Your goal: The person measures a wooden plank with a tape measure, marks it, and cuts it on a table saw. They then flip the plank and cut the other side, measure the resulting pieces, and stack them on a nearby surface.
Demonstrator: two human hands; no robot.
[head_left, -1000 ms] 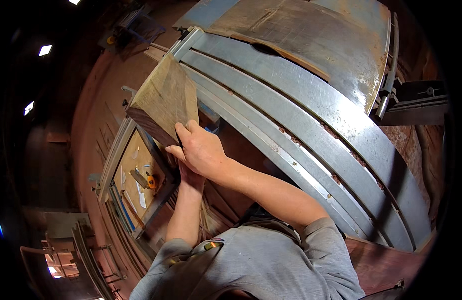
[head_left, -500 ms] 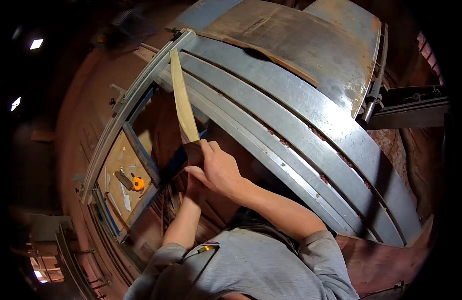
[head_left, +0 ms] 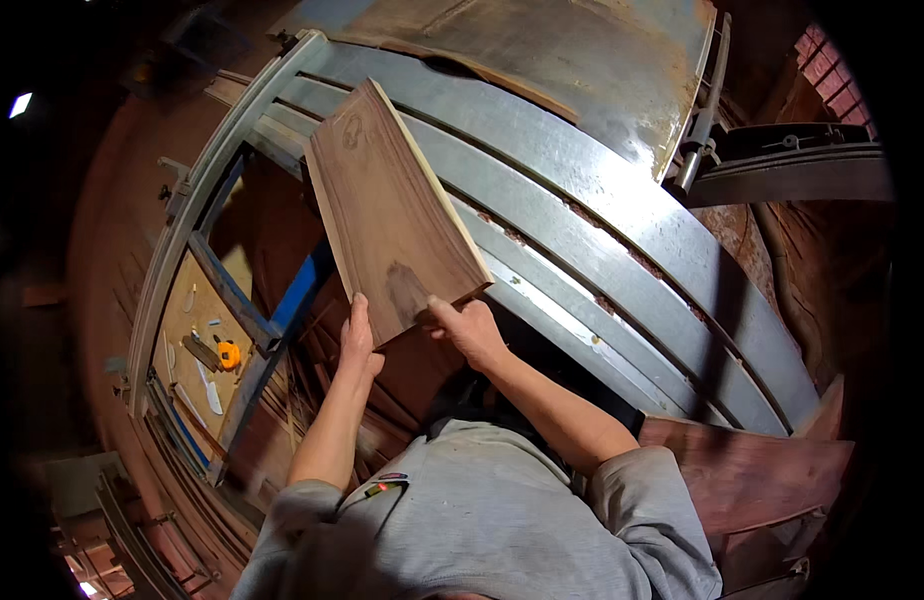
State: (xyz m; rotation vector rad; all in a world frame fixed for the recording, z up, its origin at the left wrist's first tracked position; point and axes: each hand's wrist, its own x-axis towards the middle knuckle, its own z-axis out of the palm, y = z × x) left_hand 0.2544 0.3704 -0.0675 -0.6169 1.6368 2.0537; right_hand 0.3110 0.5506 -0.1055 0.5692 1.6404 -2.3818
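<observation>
A wooden board with brown grain, a knot near its far end and a pale edge along its sides is held up in front of me, its broad face toward me. My left hand grips its near left corner, thumb along the edge. At the near right corner my right hand clasps it, thumb on the face and fingers underneath. The board's far part hangs over the slotted metal table of a machine; whether it touches the metal I cannot tell.
A metal fence rail runs down the left side. Below it a plywood shelf carries an orange tape measure, a white blade-shaped piece and small offcuts. A blue frame bar lies left of the board. A wooden panel stands at right.
The board was edge-on and now shows its broad face. My hands, close together before, are now apart at its two near corners. The view has shifted somewhat.
</observation>
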